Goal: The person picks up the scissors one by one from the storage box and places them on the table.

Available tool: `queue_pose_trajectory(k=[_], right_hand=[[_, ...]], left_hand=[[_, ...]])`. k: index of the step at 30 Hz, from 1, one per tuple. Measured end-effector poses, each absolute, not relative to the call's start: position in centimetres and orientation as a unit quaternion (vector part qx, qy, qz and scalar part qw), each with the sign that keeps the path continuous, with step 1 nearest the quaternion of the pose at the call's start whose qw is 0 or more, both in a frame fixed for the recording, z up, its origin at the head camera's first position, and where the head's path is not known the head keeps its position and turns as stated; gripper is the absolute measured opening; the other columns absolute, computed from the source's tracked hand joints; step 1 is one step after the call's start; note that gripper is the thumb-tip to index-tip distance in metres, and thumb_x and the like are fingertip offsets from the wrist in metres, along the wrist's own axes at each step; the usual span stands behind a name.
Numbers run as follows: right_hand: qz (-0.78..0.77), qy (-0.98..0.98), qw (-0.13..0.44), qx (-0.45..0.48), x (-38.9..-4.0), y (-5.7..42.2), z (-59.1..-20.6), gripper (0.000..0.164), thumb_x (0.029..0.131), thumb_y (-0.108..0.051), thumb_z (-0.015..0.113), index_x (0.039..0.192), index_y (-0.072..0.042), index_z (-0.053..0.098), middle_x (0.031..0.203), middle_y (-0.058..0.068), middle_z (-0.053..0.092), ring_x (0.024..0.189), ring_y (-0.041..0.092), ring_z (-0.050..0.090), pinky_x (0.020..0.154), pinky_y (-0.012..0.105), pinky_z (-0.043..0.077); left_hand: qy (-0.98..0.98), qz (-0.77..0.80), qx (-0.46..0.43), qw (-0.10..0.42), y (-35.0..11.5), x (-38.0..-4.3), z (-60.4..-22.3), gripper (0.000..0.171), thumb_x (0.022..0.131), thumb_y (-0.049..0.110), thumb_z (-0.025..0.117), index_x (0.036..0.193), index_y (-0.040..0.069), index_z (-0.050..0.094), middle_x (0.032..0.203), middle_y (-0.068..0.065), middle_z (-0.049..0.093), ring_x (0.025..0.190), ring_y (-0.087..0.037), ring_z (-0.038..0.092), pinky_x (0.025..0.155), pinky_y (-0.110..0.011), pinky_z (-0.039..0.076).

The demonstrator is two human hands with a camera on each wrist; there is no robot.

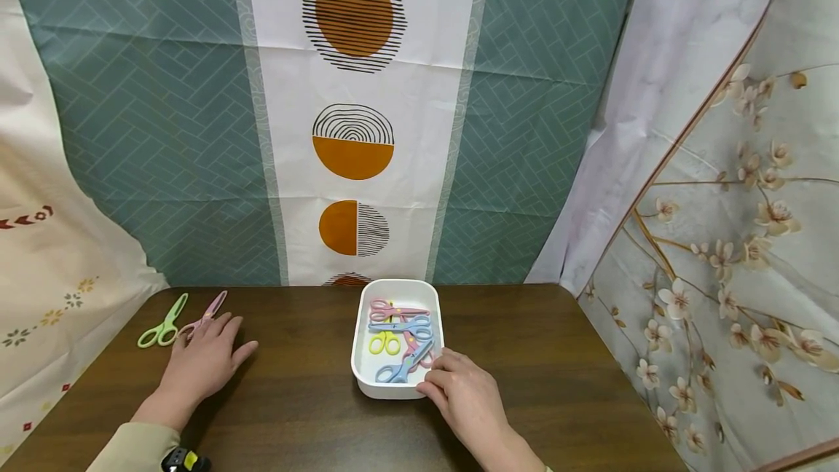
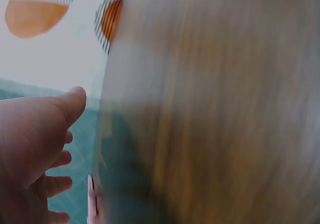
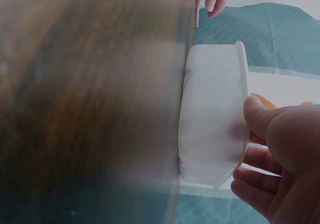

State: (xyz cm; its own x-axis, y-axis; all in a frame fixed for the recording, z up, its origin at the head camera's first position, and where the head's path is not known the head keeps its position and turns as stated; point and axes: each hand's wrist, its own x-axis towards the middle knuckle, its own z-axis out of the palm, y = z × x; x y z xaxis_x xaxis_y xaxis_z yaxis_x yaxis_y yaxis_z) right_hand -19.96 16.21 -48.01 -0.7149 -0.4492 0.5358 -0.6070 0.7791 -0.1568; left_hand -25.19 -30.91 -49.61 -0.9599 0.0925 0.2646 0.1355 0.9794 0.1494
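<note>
Your right hand (image 1: 468,392) holds the white box (image 1: 383,390); your left hand (image 1: 205,363) spreads over loose pink scissors (image 1: 215,304).

At the frame's lower left, your left hand has its fingers apart and grips nothing; whether it touches the handles beneath is unclear. Green scissors (image 1: 175,309) lie just beside, so a wide grab might knock them toward the tabletop (image 1: 301,384) edge, and thin handles might slip from a loose pinch. At lower centre, your right thumb and bent fingers hold the box's near right corner; pressing hard there might slide or tip it. Inside, upper pink scissors (image 1: 409,311), upper blue scissors (image 1: 390,326), yellow scissors (image 1: 384,337), lower pink scissors (image 1: 411,343) and lower blue scissors (image 1: 418,356) overlap, so their handles might snag.
</note>
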Motion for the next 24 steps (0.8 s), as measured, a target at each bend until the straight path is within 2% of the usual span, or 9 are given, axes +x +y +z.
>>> queue_pose_trajectory(k=[11, 24], right_hand=[[0.156, -0.917, 0.237, 0.281, -20.0, 16.2, -48.1, 0.014, 0.096, -0.034, 0.088, 0.093, -0.021, 0.085, 0.104, -0.007, 0.076, 0.118, 0.017, 0.071, 0.095, 0.040, 0.062], [0.166, -0.917, 0.232, 0.278, -20.1, 16.2, -48.1, 0.013, 0.095, -0.034, 0.089, 0.095, -0.021, 0.086, 0.106, -0.005, 0.077, 0.121, 0.021, 0.071, 0.096, 0.041, 0.062]], left_hand=[[-0.973, -0.078, -0.101, 0.191, -24.5, -24.2, -48.7, 0.065, 0.107, 0.047, 0.071, 0.147, -0.004, 0.063, 0.153, -0.030, 0.059, 0.142, -0.056, 0.053, 0.109, -0.083, 0.036], [-0.967, -0.092, -0.131, 0.196, -19.1, -22.8, -47.3, 0.067, 0.105, 0.045, 0.076, 0.150, -0.003, 0.062, 0.157, -0.026, 0.058, 0.146, -0.051, 0.053, 0.118, -0.075, 0.036]])
